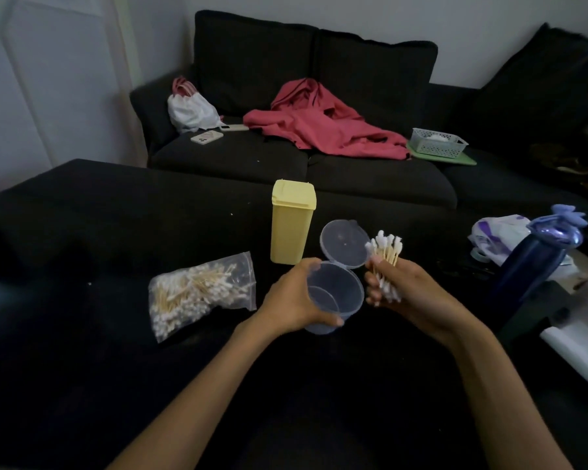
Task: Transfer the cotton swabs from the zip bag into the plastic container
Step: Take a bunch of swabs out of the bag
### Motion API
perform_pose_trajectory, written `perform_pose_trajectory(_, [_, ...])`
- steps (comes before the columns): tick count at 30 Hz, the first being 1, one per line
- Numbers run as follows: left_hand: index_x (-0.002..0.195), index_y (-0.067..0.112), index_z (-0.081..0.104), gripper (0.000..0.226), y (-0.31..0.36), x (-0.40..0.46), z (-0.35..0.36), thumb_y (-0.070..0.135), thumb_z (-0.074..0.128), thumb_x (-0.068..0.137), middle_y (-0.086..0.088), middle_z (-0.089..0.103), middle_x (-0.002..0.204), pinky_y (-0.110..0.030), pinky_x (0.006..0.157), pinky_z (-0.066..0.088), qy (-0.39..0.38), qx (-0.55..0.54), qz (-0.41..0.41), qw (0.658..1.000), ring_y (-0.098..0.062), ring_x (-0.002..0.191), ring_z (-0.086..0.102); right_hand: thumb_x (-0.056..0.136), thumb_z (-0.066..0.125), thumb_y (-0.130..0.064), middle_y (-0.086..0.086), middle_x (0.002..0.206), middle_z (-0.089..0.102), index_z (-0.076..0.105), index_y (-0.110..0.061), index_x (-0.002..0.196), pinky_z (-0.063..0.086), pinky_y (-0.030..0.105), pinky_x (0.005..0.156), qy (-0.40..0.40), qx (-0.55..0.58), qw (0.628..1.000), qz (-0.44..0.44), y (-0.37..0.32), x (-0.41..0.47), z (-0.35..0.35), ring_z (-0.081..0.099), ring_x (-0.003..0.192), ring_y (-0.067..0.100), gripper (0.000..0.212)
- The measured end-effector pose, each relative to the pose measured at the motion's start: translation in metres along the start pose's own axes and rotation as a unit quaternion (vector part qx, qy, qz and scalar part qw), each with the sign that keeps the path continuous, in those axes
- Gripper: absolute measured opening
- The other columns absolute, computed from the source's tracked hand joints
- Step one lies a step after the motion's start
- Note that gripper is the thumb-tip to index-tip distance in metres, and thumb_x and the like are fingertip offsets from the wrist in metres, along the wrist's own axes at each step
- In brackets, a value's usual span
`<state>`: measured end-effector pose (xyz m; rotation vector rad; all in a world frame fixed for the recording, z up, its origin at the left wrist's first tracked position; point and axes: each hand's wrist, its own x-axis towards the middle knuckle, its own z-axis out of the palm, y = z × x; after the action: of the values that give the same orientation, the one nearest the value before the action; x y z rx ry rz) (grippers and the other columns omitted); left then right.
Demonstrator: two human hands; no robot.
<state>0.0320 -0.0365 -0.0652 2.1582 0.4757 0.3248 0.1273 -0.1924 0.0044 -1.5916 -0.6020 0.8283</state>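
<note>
Both forearms reach over the dark surface. Left hand (291, 296) grips the clear plastic container (333, 295), lid (345, 244) hinged open. Right hand (404, 293), just beside it, clasps a bundle of cotton swabs (386, 256). Zip bag (201, 293) of swabs lies left of both hands, apart.

A dark sofa (306, 96) is set against a pale wall (65, 62), its cushions strewn with a red garment (319, 127) and a white basket (438, 142). Dim light is cast over the black-covered surface (82, 232) in front.
</note>
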Motion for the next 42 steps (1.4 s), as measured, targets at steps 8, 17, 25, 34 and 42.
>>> perform_pose_trajectory(8, [0.127,0.032,0.044,0.082,0.017,-0.067,-0.031,0.031,0.082,0.055,0.017,0.044,0.125,-0.027,0.098,0.036,0.055,0.181,0.155,0.97,-0.005,0.118,0.036,0.099,0.042,-0.025,0.003,0.081,0.055,0.053,-0.014,0.104,0.047,0.022,0.061,-0.162,-0.395,0.903,0.048,-0.031,-0.03,0.023,0.052,0.067,0.013,0.017])
perform_pose_trajectory(17, [0.144,0.03,0.03,0.098,0.017,-0.08,-0.036,0.032,0.082,0.061,0.015,0.033,0.137,-0.028,0.107,0.031,-0.018,0.182,0.145,0.972,-0.002,0.126,0.025,0.096,0.049,-0.028,0.003,0.1,0.06,0.057,-0.015,0.108,0.051,0.031,0.081,-0.1,-0.616,0.781,0.013,-0.001,-0.015,0.064,0.059,0.084,0.016,0.02])
perform_pose_trajectory(25, [0.143,0.029,0.032,0.099,0.022,-0.079,-0.039,0.025,0.085,0.06,0.016,0.034,0.133,-0.023,0.106,0.032,-0.053,0.124,0.13,0.982,-0.001,0.126,0.026,0.088,0.062,-0.019,0.003,0.127,0.053,0.05,-0.016,0.126,0.044,0.033,0.099,-0.102,-0.555,0.825,-0.039,0.013,-0.007,0.085,0.053,0.114,0.019,0.04])
perform_pose_trajectory(34, [0.142,0.032,0.032,0.1,0.011,-0.069,-0.043,0.031,0.087,0.058,0.019,0.036,0.134,-0.027,0.106,0.033,-0.051,0.081,0.117,0.988,0.0,0.124,0.028,0.081,0.071,-0.026,0.0,0.122,0.062,0.06,-0.017,0.123,0.05,0.031,0.095,-0.154,-0.504,0.847,-0.068,0.007,-0.006,0.058,0.059,0.107,0.011,0.045])
perform_pose_trajectory(42, [0.141,0.036,0.033,0.099,0.008,-0.066,-0.046,0.031,0.087,0.058,0.023,0.036,0.132,-0.019,0.102,0.032,-0.055,0.073,0.129,0.987,0.005,0.124,0.029,0.084,0.068,-0.026,-0.002,0.12,0.065,0.065,-0.019,0.117,0.051,0.031,0.093,-0.138,-0.525,0.831,-0.119,0.006,-0.012,0.056,0.061,0.105,0.007,0.034])
